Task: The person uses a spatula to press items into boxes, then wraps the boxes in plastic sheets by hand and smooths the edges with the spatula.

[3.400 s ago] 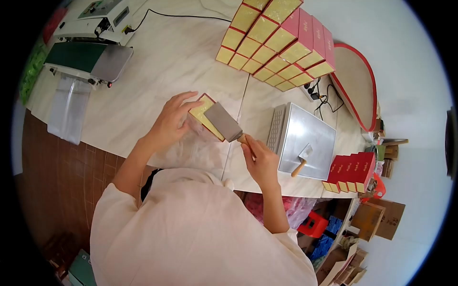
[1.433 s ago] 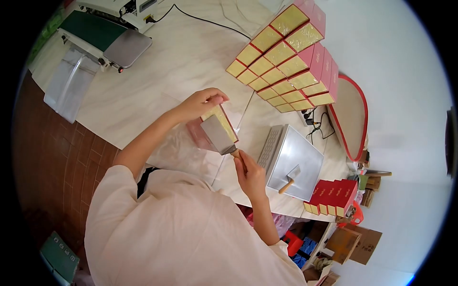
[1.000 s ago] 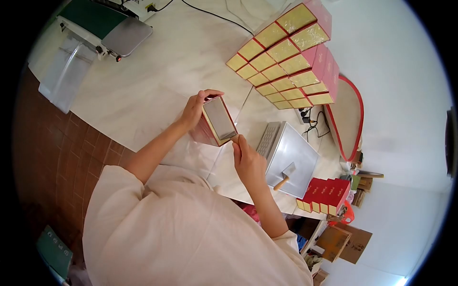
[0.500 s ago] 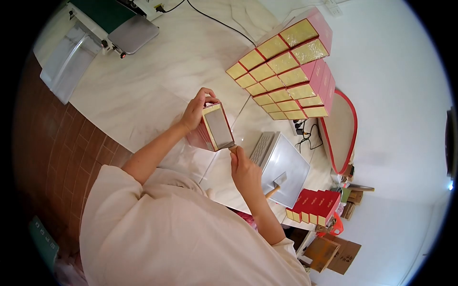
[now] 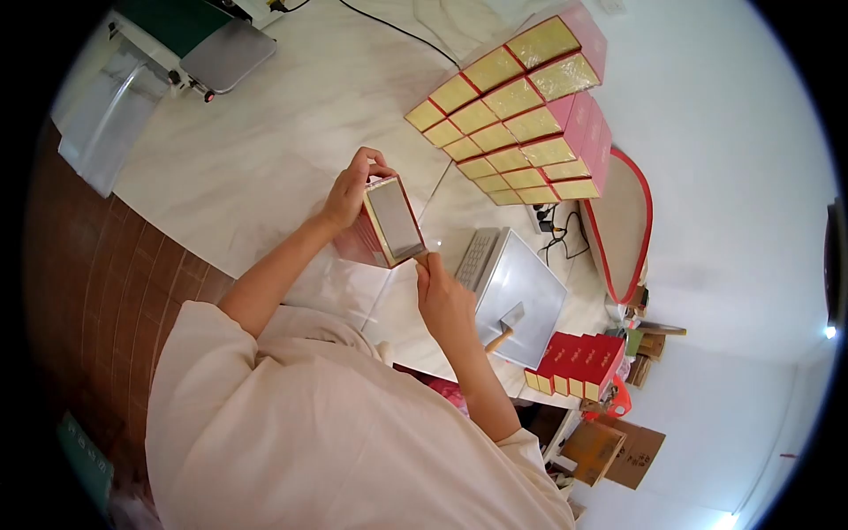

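Note:
A red box [image 5: 360,240] with a cream-edged end is tilted in front of me, its grey inside facing up. My left hand [image 5: 352,184] grips the upper edge of this box, fingers bent around it. Closed on the wooden handle of a small scraper [image 5: 421,258], my right hand [image 5: 446,300] is at the lower corner of the box, and the blade is inside the lower end. A second scraper [image 5: 505,329] with a wooden handle lies on the silver bench scale [image 5: 543,305], right of my right hand.
Stacked red and cream boxes [image 5: 512,115] stand against the wall. Several red boxes [image 5: 574,364] are beyond the scale. A red-rimmed panel [image 5: 618,230] leans on the wall near black cables [image 5: 556,234]. A machine with a green belt [image 5: 172,26] sits far left on the marble-patterned table [image 5: 221,168].
The view has shifted slightly, so most things appear a little higher and further left. Both hands keep hold of the box and scraper, with the scraper still at the lower end.

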Demonstrator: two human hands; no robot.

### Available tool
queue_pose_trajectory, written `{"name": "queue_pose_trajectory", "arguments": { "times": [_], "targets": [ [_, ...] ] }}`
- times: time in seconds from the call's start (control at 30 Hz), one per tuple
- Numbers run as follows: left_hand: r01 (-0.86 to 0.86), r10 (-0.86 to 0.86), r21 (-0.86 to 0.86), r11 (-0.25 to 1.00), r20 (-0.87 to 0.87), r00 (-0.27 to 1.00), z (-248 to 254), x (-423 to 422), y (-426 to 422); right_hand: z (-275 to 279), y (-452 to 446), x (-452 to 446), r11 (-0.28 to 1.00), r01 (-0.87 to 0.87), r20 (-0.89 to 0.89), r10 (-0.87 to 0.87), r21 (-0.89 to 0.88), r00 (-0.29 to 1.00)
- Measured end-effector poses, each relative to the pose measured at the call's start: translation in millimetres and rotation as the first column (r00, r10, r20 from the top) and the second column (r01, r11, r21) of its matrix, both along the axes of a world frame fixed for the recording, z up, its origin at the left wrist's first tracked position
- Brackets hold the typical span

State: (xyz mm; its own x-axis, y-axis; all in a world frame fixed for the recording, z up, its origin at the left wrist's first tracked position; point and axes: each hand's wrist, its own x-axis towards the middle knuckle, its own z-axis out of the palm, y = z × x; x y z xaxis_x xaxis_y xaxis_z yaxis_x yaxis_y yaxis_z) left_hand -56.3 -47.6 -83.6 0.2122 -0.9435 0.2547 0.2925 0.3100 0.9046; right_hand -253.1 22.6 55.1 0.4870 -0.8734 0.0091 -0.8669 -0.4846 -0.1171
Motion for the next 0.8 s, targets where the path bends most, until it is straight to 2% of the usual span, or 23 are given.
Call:
{"name": "queue_pose_trajectory", "arguments": {
  "times": [0.1, 0.33, 0.73, 0.8],
  "targets": [
    [-0.015, 0.014, 0.01, 1.0, 0.077, 0.997, -1, 2, -5, 0, -4, 5, 0.999, 0.04, -0.096, -0.038, 0.011, 0.995],
    [0.012, -0.012, 0.011, 1.0, 0.026, 1.0, -7, 3, -3, -3, 4, -2, 1.0, 0.016, -0.021, -0.015, 0.025, 1.0],
    [0.046, -0.045, 0.07, 0.996, -0.009, 0.999, -3, 5, -4, 2, 13, 2, 0.992, 0.108, 0.001, -0.108, 0.061, 0.994],
    [0.065, -0.063, 0.104, 0.992, -0.029, 0.998, -1, 6, -2, 5, 14, -2, 0.99, 0.088, 0.07, -0.095, 0.108, 0.993]
  ]
}}
